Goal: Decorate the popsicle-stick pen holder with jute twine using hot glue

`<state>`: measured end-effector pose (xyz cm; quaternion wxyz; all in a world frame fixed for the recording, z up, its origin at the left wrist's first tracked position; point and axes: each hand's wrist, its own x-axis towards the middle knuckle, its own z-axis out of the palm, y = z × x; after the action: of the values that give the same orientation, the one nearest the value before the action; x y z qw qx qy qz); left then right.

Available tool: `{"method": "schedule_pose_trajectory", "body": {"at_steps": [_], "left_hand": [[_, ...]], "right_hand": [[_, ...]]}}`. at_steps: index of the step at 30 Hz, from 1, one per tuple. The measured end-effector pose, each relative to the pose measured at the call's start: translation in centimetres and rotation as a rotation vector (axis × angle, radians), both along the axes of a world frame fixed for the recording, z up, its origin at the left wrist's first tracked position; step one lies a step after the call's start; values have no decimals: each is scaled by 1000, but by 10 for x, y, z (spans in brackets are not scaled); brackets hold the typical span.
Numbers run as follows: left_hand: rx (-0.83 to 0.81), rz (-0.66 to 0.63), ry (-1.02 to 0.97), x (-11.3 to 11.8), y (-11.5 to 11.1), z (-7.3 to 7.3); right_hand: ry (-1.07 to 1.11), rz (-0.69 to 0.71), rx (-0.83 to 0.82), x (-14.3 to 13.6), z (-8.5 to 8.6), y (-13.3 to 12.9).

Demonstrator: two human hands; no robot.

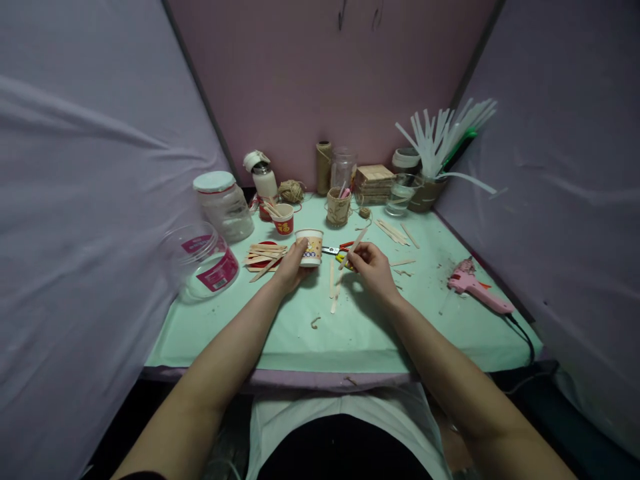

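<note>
Cup (313,247): paper one, pretty much upright over mid-desk (280,327); can't tell if its base touches down.
Left grip (295,268): curled round the cup, thumb on the near side. Thin wall, so I reckon squeezing too hard would dent it.
Stick (357,243): slanting upward, apart from the cup.
Right grip (374,268): closed to a narrow pinch with just the stick in it. Too light a pinch and it could twist or drop, imo.
Pliers (331,251): lying between both grips, handles by the right fingers; a careless knuckle could knock them.
Loose sticks (331,280): flat on the near side of the pliers; a dragging wrist would scatter them.
Glue gun (473,285): well off to the right, cord (523,333) over the edge. Snag that and it might slide off. No clue if it's hot.
</note>
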<state>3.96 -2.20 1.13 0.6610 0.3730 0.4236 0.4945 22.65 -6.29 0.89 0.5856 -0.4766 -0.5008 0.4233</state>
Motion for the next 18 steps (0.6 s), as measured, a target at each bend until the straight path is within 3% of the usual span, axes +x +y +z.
{"method": "schedule_pose_trajectory", "body": {"at_steps": [3, 7, 18], "left_hand": [[16, -88, -62, 2, -7, 2], [83, -114, -76, 3, -12, 3], [87, -77, -42, 3, -14, 5]], "right_hand": [[70, 72, -21, -9, 22, 0], [91, 165, -27, -27, 41, 5], [-9, 147, -51, -38, 30, 15]]}}
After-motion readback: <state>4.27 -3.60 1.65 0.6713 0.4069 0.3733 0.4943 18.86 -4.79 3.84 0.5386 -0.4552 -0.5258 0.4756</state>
